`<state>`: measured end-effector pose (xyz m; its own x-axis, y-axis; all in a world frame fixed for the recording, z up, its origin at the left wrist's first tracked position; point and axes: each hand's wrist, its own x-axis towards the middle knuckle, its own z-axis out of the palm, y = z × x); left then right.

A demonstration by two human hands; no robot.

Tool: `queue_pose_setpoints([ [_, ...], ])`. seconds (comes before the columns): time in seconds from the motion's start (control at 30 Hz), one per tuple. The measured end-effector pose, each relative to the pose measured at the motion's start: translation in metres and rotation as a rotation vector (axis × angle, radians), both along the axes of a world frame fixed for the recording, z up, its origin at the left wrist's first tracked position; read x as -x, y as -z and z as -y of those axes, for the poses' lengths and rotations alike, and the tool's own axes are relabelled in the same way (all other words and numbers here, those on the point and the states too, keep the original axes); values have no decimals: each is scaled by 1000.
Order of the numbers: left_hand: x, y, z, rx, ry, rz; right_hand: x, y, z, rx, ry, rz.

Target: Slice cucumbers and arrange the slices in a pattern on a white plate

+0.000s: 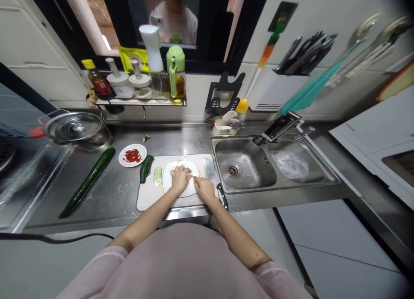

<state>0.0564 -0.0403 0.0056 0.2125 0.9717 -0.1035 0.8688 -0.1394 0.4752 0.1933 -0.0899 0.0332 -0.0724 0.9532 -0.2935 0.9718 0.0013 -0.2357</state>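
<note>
A white plate (167,181) rests on the pale cutting board (147,200), with thin pale green slices near its top. Over the plate is my left hand (180,178), its fingers apart and resting on the slices. My right hand (203,188) is at the plate's right side, fingers pinched on a small pale slice (191,178). Left of the plate lies a row of cucumber slices (158,176), and beside them a cucumber piece (146,169). A knife (210,169) with a black handle lies at the board's right edge.
A long cucumber (87,182) and a small plate of chopped red pieces (132,155) are on the left. A lidded steel pot (79,131) stands behind. Bottles and jars line a wall shelf (142,101). The steel sink (246,165) with its tap (274,129) is at right.
</note>
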Motion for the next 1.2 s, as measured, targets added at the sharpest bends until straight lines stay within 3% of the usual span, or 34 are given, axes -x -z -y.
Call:
queue_pose_setpoints([
  [1.2,-1,3,-1,-27,13,-27,0,5,1,-9,31,-1],
])
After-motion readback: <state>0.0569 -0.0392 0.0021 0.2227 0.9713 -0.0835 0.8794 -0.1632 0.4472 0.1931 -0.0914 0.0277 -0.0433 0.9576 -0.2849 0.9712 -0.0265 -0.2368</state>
